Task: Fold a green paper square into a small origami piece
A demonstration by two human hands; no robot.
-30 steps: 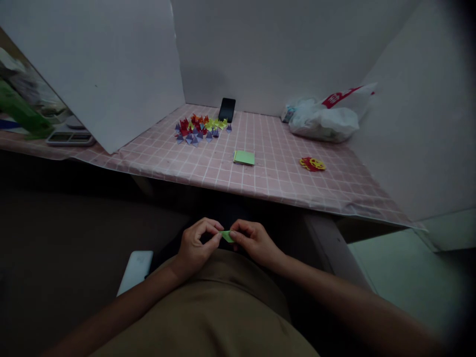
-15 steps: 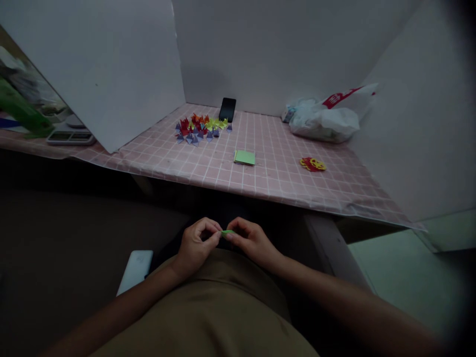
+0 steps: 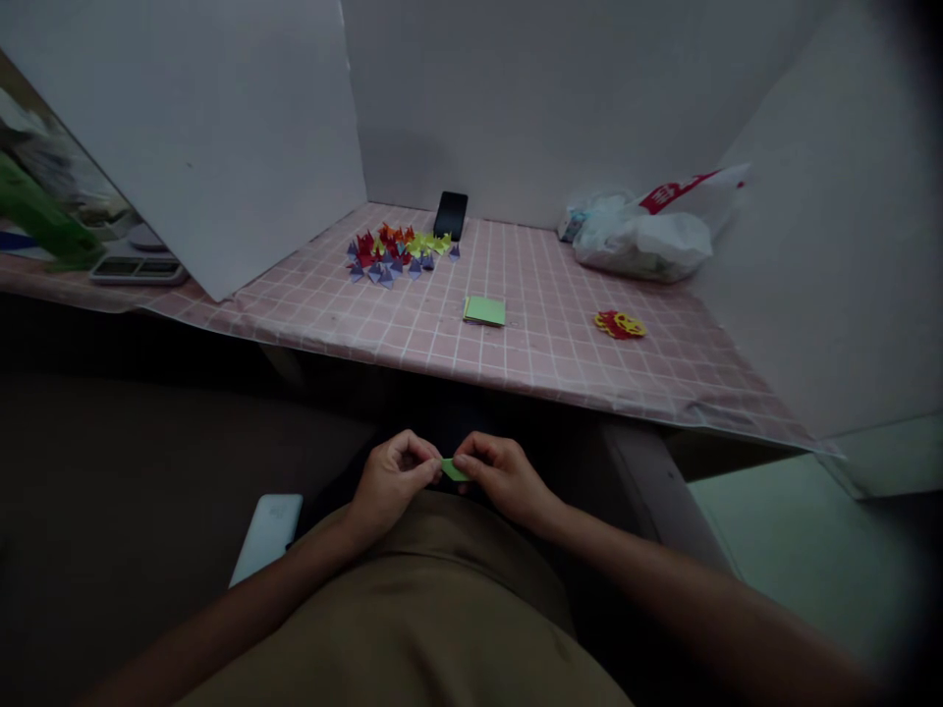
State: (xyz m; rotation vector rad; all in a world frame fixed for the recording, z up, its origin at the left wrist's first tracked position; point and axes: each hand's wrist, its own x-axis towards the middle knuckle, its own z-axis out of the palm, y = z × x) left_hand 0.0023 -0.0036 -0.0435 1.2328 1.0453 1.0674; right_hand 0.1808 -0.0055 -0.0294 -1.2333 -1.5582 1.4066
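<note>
A small folded piece of green paper is pinched between my two hands, over my lap and below the table edge. My left hand grips its left end between thumb and fingers. On the other side, my right hand has thumb and fingers closed on its right end. On the table, a stack of square paper shows a light green sheet on top. Farther back lies a cluster of small folded paper figures in red, orange, yellow and purple.
A dark phone leans at the back of the pink checked table. Red and yellow cut-out shapes lie at right, before a white plastic bag. White panels border the table. A pale flat device rests beside me at left.
The green paper has been tilted, so a broader face of it shows now. My right fingers have shifted slightly on it; the things on the table look the same.
</note>
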